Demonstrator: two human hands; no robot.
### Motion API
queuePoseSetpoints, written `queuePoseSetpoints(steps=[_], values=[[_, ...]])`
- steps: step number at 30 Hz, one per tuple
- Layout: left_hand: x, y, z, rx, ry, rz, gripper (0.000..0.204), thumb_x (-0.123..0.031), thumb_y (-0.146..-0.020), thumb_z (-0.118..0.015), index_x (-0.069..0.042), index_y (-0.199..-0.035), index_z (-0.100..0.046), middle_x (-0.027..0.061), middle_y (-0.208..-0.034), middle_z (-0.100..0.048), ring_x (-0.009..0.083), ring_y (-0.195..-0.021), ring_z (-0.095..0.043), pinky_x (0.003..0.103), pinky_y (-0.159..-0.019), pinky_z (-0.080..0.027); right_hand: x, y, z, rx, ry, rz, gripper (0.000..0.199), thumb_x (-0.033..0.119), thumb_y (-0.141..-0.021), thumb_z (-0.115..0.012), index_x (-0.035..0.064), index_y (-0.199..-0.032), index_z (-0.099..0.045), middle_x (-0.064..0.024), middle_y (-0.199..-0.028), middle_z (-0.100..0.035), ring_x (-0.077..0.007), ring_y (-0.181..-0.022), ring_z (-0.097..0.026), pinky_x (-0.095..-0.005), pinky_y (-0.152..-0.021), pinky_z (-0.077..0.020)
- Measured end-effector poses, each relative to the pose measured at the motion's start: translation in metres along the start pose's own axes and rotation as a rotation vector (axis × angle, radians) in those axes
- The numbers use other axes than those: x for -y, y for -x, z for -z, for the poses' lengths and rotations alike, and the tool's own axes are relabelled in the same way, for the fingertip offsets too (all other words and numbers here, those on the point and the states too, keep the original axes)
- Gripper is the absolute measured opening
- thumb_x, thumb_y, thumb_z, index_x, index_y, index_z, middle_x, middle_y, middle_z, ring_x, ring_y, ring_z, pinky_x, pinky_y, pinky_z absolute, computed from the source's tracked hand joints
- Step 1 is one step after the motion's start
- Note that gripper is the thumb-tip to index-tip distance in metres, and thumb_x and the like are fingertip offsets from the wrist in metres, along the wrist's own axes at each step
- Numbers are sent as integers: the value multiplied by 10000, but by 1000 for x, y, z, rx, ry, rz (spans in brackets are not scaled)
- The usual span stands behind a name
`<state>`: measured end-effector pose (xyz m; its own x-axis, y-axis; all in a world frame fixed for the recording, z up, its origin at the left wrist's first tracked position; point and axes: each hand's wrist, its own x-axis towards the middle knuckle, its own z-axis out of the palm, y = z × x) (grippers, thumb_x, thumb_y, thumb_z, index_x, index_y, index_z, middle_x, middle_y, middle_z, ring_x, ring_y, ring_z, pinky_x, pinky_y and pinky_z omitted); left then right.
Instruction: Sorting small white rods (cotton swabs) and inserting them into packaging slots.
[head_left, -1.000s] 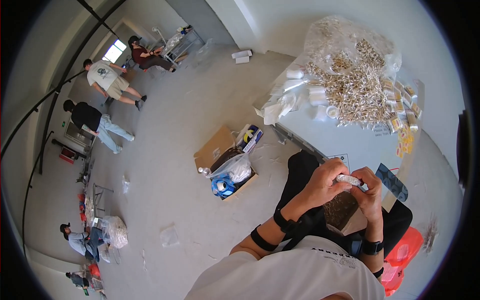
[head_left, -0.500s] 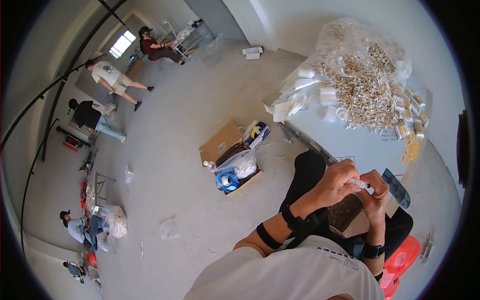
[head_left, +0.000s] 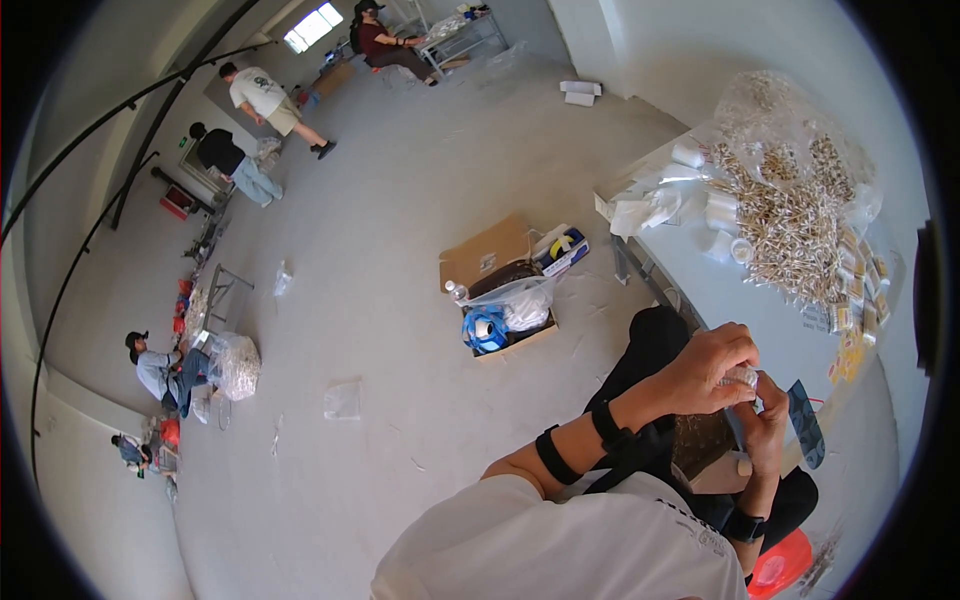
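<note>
My left hand [head_left: 712, 368] is closed round a small bundle of cotton swabs [head_left: 738, 377], whose white tips show between the fingers. From the other side my right hand [head_left: 766, 420] presses on the same bundle with curled fingers, which partly hide it. Both hands are above my lap, where an open box with a brown inside [head_left: 698, 442] rests. A small round pale piece [head_left: 744, 467] shows beside my right wrist. On the table [head_left: 765, 335] beyond my hands lies a large heap of loose cotton swabs [head_left: 790, 230], partly in a clear plastic bag [head_left: 765, 100].
Clear tubs [head_left: 722, 212] stand left of the heap; filled swab packs [head_left: 850, 290] and yellow labels [head_left: 847, 360] lie right. A dark blue patterned strip [head_left: 806, 425] hangs near the table edge. A cardboard box [head_left: 488, 240] sits on the floor. Several people work farther off.
My view has shifted, so the room sits differently in it. My left hand has turned and wrapped more fully over the bundle; my right fingers have closed in under it.
</note>
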<state>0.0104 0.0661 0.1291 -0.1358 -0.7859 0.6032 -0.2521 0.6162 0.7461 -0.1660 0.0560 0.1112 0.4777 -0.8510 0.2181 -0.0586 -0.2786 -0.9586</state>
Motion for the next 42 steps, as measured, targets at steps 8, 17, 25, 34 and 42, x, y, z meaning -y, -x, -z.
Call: queuePoseSetpoints(steps=[8,17,25,34,42], values=[[-4,16,11,-142,-9,101,219,-103,-704,-715,-4,-783,-536,108,-714,-495,263,-611,-484,358,-552,-381,-21,-5,4,131,-261,-79,232,135,-807,-736,14,-953,-602,43,-820,-564,-51,-740,-464,-204,-669,-382],[-6,35,37,-96,-130,137,191,-96,-697,-699,-10,-799,-562,126,-755,-549,285,-674,-553,378,-583,-418,-17,-1,-8,30,-206,-53,210,96,-832,-697,-10,-984,-599,11,-847,-565,-91,-782,-489,-237,-725,-398],[-3,31,8,258,-114,157,207,-89,-649,-725,3,-763,-578,126,-784,-571,322,-745,-581,404,-662,-450,13,23,-2,65,205,31,125,-9,-812,-631,-2,-915,-561,19,-803,-513,-82,-727,-444,-224,-654,-369],[-7,12,-28,292,44,135,220,-89,-725,-734,-16,-867,-582,116,-799,-572,313,-775,-588,383,-683,-465,19,45,17,-247,181,24,197,-58,-693,-658,-12,-864,-572,-27,-793,-504,-117,-696,-459,-234,-628,-359],[-7,5,-49,331,66,56,215,-63,-721,-728,-14,-865,-576,122,-838,-570,323,-817,-575,398,-705,-460,22,61,21,-357,131,-80,191,-55,-686,-636,-15,-869,-596,-31,-790,-536,-111,-722,-487,-245,-634,-378]])
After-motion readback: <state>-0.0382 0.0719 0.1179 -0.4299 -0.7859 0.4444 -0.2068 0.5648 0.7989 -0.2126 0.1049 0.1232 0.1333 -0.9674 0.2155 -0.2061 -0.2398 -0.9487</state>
